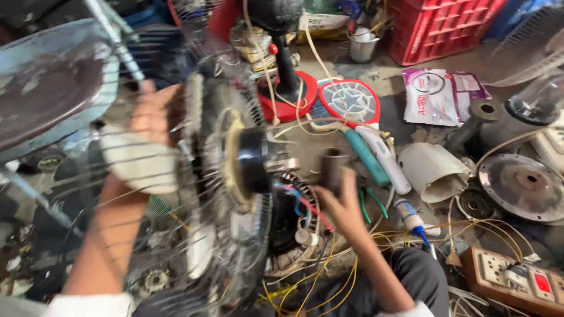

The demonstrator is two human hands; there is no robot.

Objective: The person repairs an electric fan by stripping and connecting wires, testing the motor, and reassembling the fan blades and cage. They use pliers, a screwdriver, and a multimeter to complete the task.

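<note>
Gripping the back of a dismantled fan from the far left, the left hand has its grip closed around the pale motor housing behind the wire guard, fingers curled over the top edge, though motion blur hides exactly how they lie. The guard stands on edge, its round black hub facing right with a short shaft sticking out. Just right of the hub sits the exposed motor winding, with red, blue and yellow wires trailing from it down to the floor. The right hand rests against that winding, fingers bent and touching a small dark cylinder standing upright; whether the grip actually clasps it I cannot tell. Behind, a red fan base carries a black post. Right of it lies a red racket-shaped swatter, then a teal-handled tool beside a white handle. Farther right are a white plastic cover, a round rusty metal plate, and a brown socket board at the bottom corner. A red crate stands at the top.
</note>
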